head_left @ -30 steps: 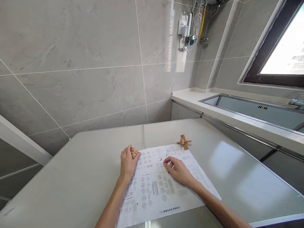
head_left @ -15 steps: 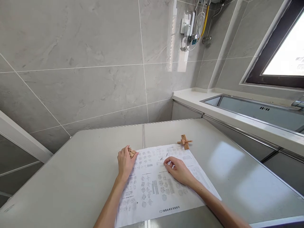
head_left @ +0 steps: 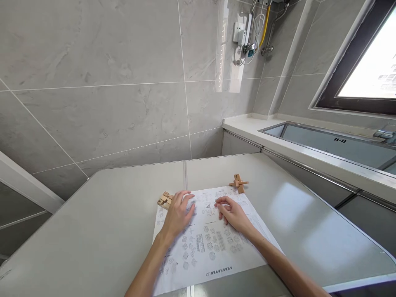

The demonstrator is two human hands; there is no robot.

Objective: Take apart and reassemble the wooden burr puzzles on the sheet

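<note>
A printed sheet of paper (head_left: 213, 258) with many small diagrams lies on the table in front of me. My left hand (head_left: 179, 212) is over its upper left part, fingers apart and holding nothing. Partly behind that hand, a wooden block puzzle (head_left: 164, 199) sits at the sheet's upper left corner. My right hand (head_left: 232, 214) rests over the upper right of the sheet, its fingers curled with the tips near the print; whether anything is between them is hidden. A cross-shaped wooden puzzle (head_left: 238, 184) stands at the sheet's upper right corner.
The pale table (head_left: 102, 231) has a seam down its middle and ends near the tiled wall (head_left: 123, 123). At the right is a counter with a sink (head_left: 324, 140) and a faucet (head_left: 385, 135). A socket with cables (head_left: 239, 33) is on the wall.
My left hand has let go of the wooden block puzzle at the corner and moved right over the sheet, its fingers now apart. My right hand has shifted slightly, staying curled.
</note>
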